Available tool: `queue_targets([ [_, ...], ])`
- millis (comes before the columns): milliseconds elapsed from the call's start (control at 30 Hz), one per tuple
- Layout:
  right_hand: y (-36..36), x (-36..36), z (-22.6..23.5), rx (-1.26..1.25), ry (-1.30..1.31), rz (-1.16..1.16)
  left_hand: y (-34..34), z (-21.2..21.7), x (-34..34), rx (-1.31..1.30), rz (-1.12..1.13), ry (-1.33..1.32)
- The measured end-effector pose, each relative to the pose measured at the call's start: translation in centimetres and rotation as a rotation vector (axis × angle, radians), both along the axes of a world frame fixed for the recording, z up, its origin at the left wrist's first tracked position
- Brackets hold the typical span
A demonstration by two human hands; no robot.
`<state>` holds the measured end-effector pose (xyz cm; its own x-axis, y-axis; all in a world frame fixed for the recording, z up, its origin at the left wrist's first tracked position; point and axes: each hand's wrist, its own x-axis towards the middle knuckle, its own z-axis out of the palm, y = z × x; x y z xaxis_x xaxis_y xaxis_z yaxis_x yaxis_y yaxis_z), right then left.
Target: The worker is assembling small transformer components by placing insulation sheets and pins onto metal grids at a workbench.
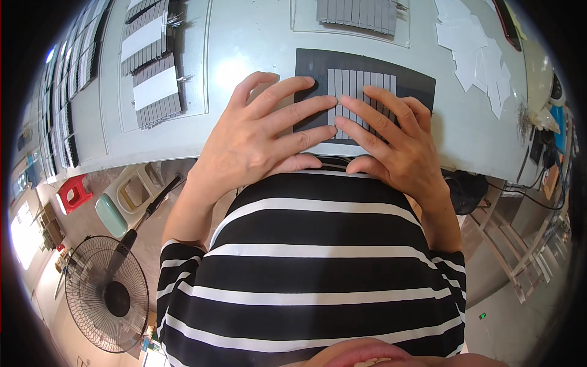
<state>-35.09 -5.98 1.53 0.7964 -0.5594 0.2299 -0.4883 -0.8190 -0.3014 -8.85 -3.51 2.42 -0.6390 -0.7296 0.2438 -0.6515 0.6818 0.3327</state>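
A dark grey mat [422, 85] lies at the near edge of the pale workbench [257, 43]. On it sits a row of narrow grey strips [361, 81] packed side by side. My left hand [263, 137] lies flat with spread fingers across the mat's left half, its fingertips touching the strips. My right hand [391, 144] lies flat over the mat's right half, its fingers pressing on the lower ends of the strips. Neither hand grips anything.
A clear tray with more grey strips [358, 13] sits at the far middle. Strip bundles with white bands [153, 88] lie far left. White paper pieces [474, 52] lie far right. A floor fan [107, 293], a green bin [122, 202] and a red stool [73, 192] stand below left.
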Motion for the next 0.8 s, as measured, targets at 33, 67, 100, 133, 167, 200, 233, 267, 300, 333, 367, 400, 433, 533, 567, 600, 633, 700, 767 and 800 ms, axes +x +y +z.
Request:
queue_targets([
  [33, -0.1, 0.0, 0.0, -0.003, -0.002, 0.001, 0.0, 0.0, 0.0, 0.001, 0.001, 0.005],
  [67, -0.2, 0.0, 0.0, -0.026, 0.009, 0.007, 0.0, -0.1, 0.0, 0.001, 0.001, 0.010],
  [100, -0.2, 0.1, 0.0, -0.049, 0.021, 0.013, 0.0, -0.1, 0.0, -0.002, 0.002, 0.009],
  [133, -0.2, 0.1, 0.0, -0.053, 0.020, 0.013, 0.0, -0.1, 0.1, -0.003, 0.000, 0.013],
  [167, -0.2, 0.1, 0.0, -0.053, 0.019, 0.013, 0.0, -0.1, 0.1, -0.004, -0.001, 0.017],
  [200, -0.1, 0.1, 0.0, -0.054, 0.018, 0.013, 0.0, -0.1, 0.1, -0.008, 0.000, 0.017],
  [233, -0.1, 0.1, 0.0, -0.059, 0.017, 0.013, 0.0, 0.0, 0.0, -0.004, 0.001, 0.017],
  [267, -0.1, 0.1, 0.0, -0.061, 0.016, 0.011, 0.0, 0.0, 0.0, 0.000, 0.001, 0.018],
  [300, -0.2, 0.1, 0.0, -0.063, 0.015, 0.010, 0.0, 0.0, 0.0, -0.006, 0.003, 0.016],
  [333, -0.2, 0.1, -0.1, -0.069, 0.014, 0.011, 0.0, 0.0, 0.0, -0.006, 0.002, 0.017],
  [367, -0.2, 0.1, -0.1, -0.077, 0.010, 0.008, 0.0, 0.0, 0.0, -0.005, 0.001, 0.017],
  [400, -0.1, 0.1, -0.1, -0.085, 0.006, 0.006, 0.0, -0.1, 0.0, -0.010, 0.002, 0.016],
  [433, -0.1, 0.0, 0.0, -0.089, 0.005, 0.006, 0.1, -0.1, 0.0, -0.014, 0.009, 0.023],
  [533, 0.1, -0.7, 0.3, -0.115, -0.005, -0.010, 0.5, -0.1, 0.1, -0.031, 0.031, 0.026],
  [567, 0.3, -1.0, 0.4, -0.100, -0.022, -0.032, 0.7, 0.0, 0.1, -0.039, 0.046, 0.023],
  [600, 0.4, -1.5, 0.4, -0.081, -0.037, -0.056, 0.8, 0.1, 0.0, -0.040, 0.043, 0.025],
  [633, 0.5, -2.0, 0.4, -0.082, -0.035, -0.058, 0.9, 0.2, -0.2, -0.057, 0.068, 0.024],
  [700, 0.6, -3.1, 0.2, -0.120, -0.043, -0.133, 1.1, 0.4, -0.5, -0.073, 0.091, 0.025],
  [767, 0.8, -3.9, -0.3, -0.132, -0.073, -0.163, 1.3, 0.3, -0.8, -0.084, 0.119, 0.018],
  [800, 0.9, -4.3, -0.5, -0.128, -0.107, -0.192, 1.3, 0.2, -0.9, -0.083, 0.117, 0.019],
])
